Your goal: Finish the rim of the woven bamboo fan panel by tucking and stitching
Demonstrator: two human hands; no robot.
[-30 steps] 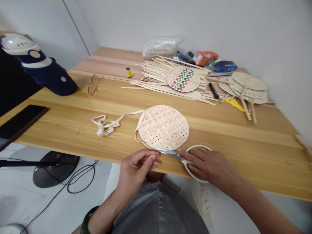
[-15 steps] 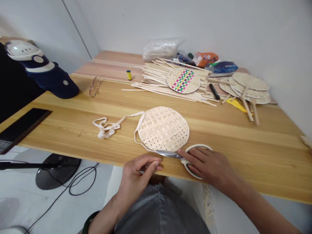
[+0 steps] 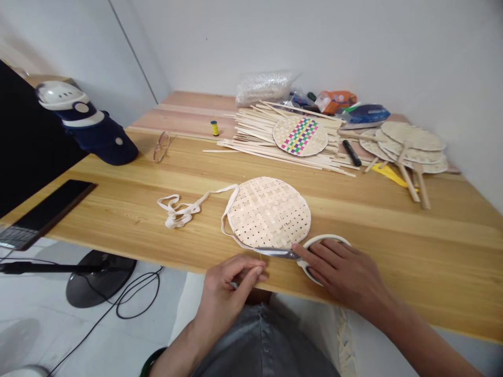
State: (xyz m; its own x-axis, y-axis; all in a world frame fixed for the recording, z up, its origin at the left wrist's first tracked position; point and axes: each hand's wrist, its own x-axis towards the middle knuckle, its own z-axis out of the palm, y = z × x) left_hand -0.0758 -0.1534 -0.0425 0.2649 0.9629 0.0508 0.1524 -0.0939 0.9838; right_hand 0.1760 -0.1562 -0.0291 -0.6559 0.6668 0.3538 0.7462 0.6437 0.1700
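Observation:
A round woven fan panel [image 3: 271, 214] lies flat near the table's front edge, with white binding tape [image 3: 183, 212] along its left and lower rim and the loose end crumpled to the left. White-handled scissors [image 3: 277, 253] rest along the panel's lower edge, their blades pointing left. My right hand [image 3: 340, 267] grips the scissors' handles, its index finger stretched toward the pivot. Just below the blades, my left hand [image 3: 236, 280] pinches a fine thread [image 3: 260, 256] between thumb and fingers; the thread runs up to the panel's lower rim.
Behind lie a pile of bamboo strips [image 3: 255, 131], a colour-patterned woven disc [image 3: 301, 136], a black marker [image 3: 351, 153] and several handled fans [image 3: 412, 144]. A yellow thread spool [image 3: 214, 128], glasses [image 3: 161, 146], a blue-and-white device [image 3: 90, 123] and a keyboard [image 3: 43, 214] are toward the left.
The whole view has shifted slightly, so things appear a little lower and further right. The scissors' blades have tilted slightly beside the panel's rim. Both hands keep their holds.

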